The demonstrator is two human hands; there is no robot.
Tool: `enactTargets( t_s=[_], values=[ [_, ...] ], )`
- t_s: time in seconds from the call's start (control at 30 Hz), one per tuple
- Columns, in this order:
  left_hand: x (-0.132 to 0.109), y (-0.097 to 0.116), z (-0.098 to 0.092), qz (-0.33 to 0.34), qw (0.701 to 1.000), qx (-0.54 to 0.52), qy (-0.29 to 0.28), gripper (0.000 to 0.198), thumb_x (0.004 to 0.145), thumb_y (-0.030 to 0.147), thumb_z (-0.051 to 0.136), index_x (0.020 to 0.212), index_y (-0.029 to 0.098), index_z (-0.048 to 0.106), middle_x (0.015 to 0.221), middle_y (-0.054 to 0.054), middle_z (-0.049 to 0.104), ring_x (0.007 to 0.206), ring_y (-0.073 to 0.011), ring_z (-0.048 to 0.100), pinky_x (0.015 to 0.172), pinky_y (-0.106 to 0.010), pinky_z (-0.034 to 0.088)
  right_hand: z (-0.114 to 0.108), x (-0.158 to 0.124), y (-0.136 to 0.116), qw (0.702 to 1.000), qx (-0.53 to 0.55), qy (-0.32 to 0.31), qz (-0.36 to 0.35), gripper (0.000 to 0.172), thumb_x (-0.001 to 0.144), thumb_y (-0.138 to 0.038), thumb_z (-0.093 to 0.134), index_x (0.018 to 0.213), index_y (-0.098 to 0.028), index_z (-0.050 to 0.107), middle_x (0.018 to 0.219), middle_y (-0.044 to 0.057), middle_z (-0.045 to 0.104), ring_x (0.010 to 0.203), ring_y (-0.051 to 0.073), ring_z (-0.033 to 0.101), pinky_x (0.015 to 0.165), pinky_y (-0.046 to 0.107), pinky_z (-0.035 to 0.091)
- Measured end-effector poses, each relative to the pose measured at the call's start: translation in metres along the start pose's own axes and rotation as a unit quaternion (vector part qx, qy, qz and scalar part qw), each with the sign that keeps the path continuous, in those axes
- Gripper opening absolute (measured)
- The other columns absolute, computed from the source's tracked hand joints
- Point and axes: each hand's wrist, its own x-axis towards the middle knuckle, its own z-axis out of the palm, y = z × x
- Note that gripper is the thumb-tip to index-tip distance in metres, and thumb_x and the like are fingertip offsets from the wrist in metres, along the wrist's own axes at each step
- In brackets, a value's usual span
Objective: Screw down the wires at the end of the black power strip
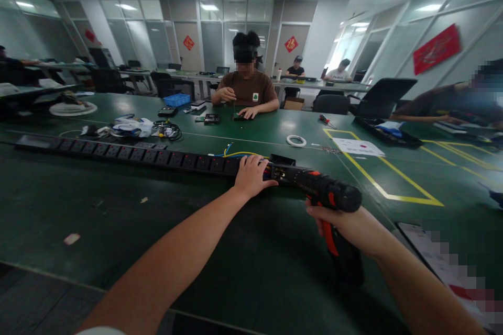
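Note:
A long black power strip (157, 158) with a row of sockets lies across the green table. My left hand (253, 174) grips it near its right end, fingers over the top and thumb toward the opened part. Colored wires and brass-colored metal show inside that open end. In my right hand (343, 222) is a black and orange cordless drill (328, 191), held by its handle. Its front points left into the strip's open end; the tip is hard to make out. Yellow and blue wires (236, 153) stick up behind the strip, beside a small black part (283, 159).
Across the table (157, 272) a person (247, 86) handles small electronic parts. Bagged items and cables (133, 126) lie back left, near a blue basket (176, 100). To the right are a white tape roll (296, 141), a screwdriver (327, 121) and paper (357, 146).

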Motion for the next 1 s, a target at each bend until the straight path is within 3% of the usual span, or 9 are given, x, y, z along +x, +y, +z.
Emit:
enactTargets(
  t_s=[0.27,0.57,1.0],
  values=[
    [0.000,0.000,0.001,-0.002,1.000,-0.005,0.005,0.083,0.095,0.081,0.070,0.149,0.019,0.068,0.152,-0.018,0.065,0.143,-0.0390,0.056,0.128,-0.055,0.034,0.000,0.000,0.000,1.000,-0.005,0.004,0.007,0.037,0.072,-0.050,0.082,0.095,-0.024,0.071,0.061,-0.002,0.069,0.062,0.024,0.070,0.064,0.037,0.057],
    [0.001,-0.001,0.003,0.002,1.000,-0.002,0.011,0.085,0.094,0.082,0.071,0.147,0.015,0.069,0.149,-0.018,0.067,0.142,-0.0383,0.057,0.127,-0.055,0.034,0.005,-0.002,0.018,0.999,0.028,0.033,-0.010,0.041,0.071,-0.050,0.081,0.100,-0.023,0.072,0.064,-0.002,0.071,0.064,0.024,0.072,0.067,0.038,0.058],
    [0.001,0.001,-0.002,-0.004,1.000,-0.005,0.000,0.085,0.094,0.080,0.072,0.148,0.016,0.069,0.149,-0.019,0.067,0.142,-0.0390,0.057,0.127,-0.055,0.035,0.005,-0.007,0.018,0.999,0.027,0.043,-0.012,0.044,0.071,-0.050,0.078,0.105,-0.022,0.071,0.065,-0.002,0.071,0.064,0.024,0.071,0.065,0.037,0.057]
  ],
)
